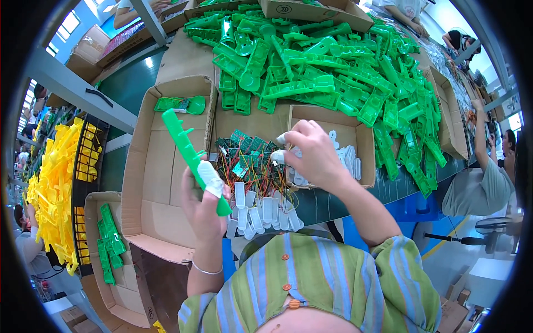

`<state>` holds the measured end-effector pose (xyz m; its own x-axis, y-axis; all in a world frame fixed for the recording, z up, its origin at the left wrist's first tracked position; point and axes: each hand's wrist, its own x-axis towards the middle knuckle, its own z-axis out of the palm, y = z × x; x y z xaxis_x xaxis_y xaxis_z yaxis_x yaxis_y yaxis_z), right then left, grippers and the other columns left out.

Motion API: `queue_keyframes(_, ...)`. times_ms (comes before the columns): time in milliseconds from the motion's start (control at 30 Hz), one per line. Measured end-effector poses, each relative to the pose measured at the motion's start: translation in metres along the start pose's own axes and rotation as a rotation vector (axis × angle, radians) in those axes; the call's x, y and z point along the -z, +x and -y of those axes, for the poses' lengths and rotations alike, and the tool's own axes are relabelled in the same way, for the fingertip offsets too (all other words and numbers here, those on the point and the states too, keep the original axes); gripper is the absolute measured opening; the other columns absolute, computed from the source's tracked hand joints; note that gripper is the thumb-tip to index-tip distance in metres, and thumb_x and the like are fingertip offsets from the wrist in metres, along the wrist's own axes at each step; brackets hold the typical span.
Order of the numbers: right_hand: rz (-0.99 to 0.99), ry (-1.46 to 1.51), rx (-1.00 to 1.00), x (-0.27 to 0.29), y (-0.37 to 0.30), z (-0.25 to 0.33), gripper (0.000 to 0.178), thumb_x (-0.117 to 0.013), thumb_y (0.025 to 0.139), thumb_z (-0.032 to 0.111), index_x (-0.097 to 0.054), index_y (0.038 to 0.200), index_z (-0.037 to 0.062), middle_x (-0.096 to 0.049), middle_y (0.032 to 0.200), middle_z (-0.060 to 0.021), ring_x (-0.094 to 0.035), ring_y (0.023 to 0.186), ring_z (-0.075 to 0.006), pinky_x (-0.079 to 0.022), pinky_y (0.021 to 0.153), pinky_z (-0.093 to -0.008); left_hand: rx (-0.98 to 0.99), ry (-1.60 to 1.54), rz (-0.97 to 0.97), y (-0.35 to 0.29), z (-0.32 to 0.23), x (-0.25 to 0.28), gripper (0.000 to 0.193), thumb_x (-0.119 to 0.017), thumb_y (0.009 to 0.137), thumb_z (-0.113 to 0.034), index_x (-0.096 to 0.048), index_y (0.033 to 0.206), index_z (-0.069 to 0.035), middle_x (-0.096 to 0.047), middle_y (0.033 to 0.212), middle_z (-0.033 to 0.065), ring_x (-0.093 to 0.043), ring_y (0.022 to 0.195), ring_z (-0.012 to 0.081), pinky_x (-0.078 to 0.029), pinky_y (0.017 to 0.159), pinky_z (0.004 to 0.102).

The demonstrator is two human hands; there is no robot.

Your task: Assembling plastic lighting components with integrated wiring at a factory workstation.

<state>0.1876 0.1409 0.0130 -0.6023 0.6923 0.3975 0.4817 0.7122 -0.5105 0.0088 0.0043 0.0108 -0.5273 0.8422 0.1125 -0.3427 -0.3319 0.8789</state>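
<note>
My left hand [205,197] is closed around a long green plastic shell [186,145], tilted with its upper end away from me. White tape wraps the left thumb. To the right, my right hand [312,152] hovers by a pile of green circuit boards [252,150] with red and yellow wires. Its taped thumb and forefinger stand a little apart, and nothing shows between them. White oblong plastic pieces [266,210] hang from the wires along the near table edge. Behind the right hand, a small cardboard box [363,133] contains loose white flat pieces [350,161].
A big heap of green shells [333,66] covers the far table. An open cardboard box [161,200] at left contains one green shell with a board [180,105]. Farther left stand another box [119,288] with green parts and a black crate [89,150] beside yellow parts [58,183].
</note>
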Motion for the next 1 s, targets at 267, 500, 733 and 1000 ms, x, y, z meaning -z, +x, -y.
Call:
queue_keyframes(267, 0.307, -0.189, 0.337, -0.004, 0.01, -0.003, 0.024, -0.059, 0.066, -0.004, -0.066, 0.086, 0.008, -0.059, 0.094, -0.0069, -0.054, 0.092, -0.0269, -0.043, 0.081, -0.0356, 0.071, 0.042, -0.011, -0.01, 0.007, 0.005, 0.053, -0.055, 0.077, 0.002, -0.04, 0.128, 0.004, -0.054, 0.095, 0.0073, -0.056, 0.07, 0.0129, -0.05, 0.062, 0.0269)
queue_keyframes(500, 0.276, 0.58, -0.112, 0.031, 0.023, 0.008, 0.014, -0.062, 0.076, -0.005, -0.062, 0.088, 0.001, -0.06, 0.084, -0.0026, -0.059, 0.077, -0.0106, -0.048, 0.068, -0.0264, 0.031, -0.002, 0.049, -0.01, 0.004, -0.003, 0.052, -0.054, 0.079, -0.007, -0.041, 0.128, 0.004, -0.06, 0.095, 0.0161, -0.061, 0.079, 0.0204, -0.052, 0.07, 0.0314)
queue_keyframes(733, 0.244, 0.967, -0.215, 0.028, -0.008, 0.027, 0.013, -0.059, 0.081, -0.006, -0.057, 0.093, -0.0025, -0.059, 0.084, -0.0037, -0.058, 0.08, -0.0072, -0.049, 0.071, -0.0227, 0.228, -0.346, 0.155, -0.007, -0.001, -0.031, 0.051, -0.057, 0.083, -0.013, -0.04, 0.128, 0.005, -0.061, 0.107, 0.0211, -0.062, 0.098, 0.0288, -0.052, 0.084, 0.0414)
queue_keyframes(1000, 0.075, 0.562, -0.13, 0.032, -0.014, 0.043, 0.007, -0.064, 0.076, -0.003, -0.059, 0.081, -0.0021, -0.059, 0.071, -0.0053, -0.057, 0.065, -0.0094, -0.045, 0.057, -0.0227, -0.045, 0.118, 0.189, -0.02, -0.001, -0.029, 0.056, -0.06, 0.081, -0.005, -0.035, 0.13, 0.005, -0.061, 0.108, 0.0203, -0.062, 0.096, 0.0247, -0.049, 0.088, 0.0367)
